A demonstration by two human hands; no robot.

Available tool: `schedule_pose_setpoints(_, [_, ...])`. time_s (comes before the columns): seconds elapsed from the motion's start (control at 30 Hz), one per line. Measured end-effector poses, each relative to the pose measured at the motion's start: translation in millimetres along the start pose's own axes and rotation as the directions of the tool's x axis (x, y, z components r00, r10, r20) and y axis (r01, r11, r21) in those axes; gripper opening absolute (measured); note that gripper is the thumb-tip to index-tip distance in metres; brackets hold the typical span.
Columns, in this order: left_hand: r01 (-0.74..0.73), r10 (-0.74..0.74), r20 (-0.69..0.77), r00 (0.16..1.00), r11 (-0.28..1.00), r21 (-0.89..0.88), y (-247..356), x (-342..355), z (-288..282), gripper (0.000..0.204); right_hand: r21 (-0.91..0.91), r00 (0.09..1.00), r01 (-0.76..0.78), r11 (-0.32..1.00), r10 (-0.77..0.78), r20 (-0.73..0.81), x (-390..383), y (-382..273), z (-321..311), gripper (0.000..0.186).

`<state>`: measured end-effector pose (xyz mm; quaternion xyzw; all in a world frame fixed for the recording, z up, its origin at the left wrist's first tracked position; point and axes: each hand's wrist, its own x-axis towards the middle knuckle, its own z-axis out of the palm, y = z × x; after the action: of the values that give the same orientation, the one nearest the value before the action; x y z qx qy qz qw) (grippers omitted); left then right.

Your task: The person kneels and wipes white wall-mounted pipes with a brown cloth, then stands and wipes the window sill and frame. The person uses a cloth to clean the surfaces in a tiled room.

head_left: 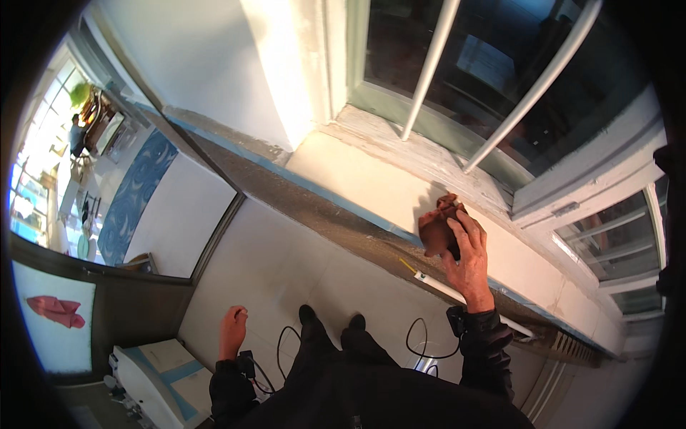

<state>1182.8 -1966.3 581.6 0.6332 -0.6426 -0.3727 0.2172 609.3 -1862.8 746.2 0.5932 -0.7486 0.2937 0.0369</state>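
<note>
On the cream windowsill, my right hand is closed on a crumpled reddish-brown cloth, pressing it near the sill's front edge, below the window bars. My left hand hangs lower over the floor at my side, fingers curled; what it holds, if anything, is hidden. A white pipe with a thin yellow piece at one end runs below the sill, close to my right hand.
White bars cross the window. A glass partition frame is on the left, with a distant person beyond and a pink shape on a lower panel. A white cabinet-like unit stands lower left; black cables loop near my legs.
</note>
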Motion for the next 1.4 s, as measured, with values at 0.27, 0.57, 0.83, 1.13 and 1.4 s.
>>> schedule_pose_setpoints(0.27, [-0.071, 0.076, 0.06, 0.995, 0.994, -0.088, 18, 35, 6, 0.016, -0.014, 0.997, 0.078, 0.997, -0.078, -0.03, 35, -29, 41, 0.064])
schedule_pose_setpoints(0.57, [-0.27, 0.28, 0.144, 0.949, 0.959, -0.085, 80, 109, -7, 0.017, 0.065, 0.99, 0.123, 0.99, -0.127, 0.064, 112, -91, 101, 0.073])
schedule_pose_setpoints(0.83, [-0.772, 0.77, 0.114, 0.627, 0.634, -0.036, 261, 150, 27, 0.034, 0.037, 0.997, 0.08, 0.996, -0.079, -0.011, 77, -60, 39, 0.067])
schedule_pose_setpoints(1.13, [-0.942, 0.931, 0.152, 0.333, 0.324, 0.083, 376, 147, 151, 0.055, -0.015, 0.925, -0.289, 0.957, 0.275, -0.263, 34, 29, 37, 0.023])
schedule_pose_setpoints(1.4, [-0.948, 0.951, 0.09, 0.296, 0.281, 0.152, 345, 178, 148, 0.043, -0.002, 0.923, -0.3, 0.954, 0.29, -0.251, 33, 28, 35, 0.019])
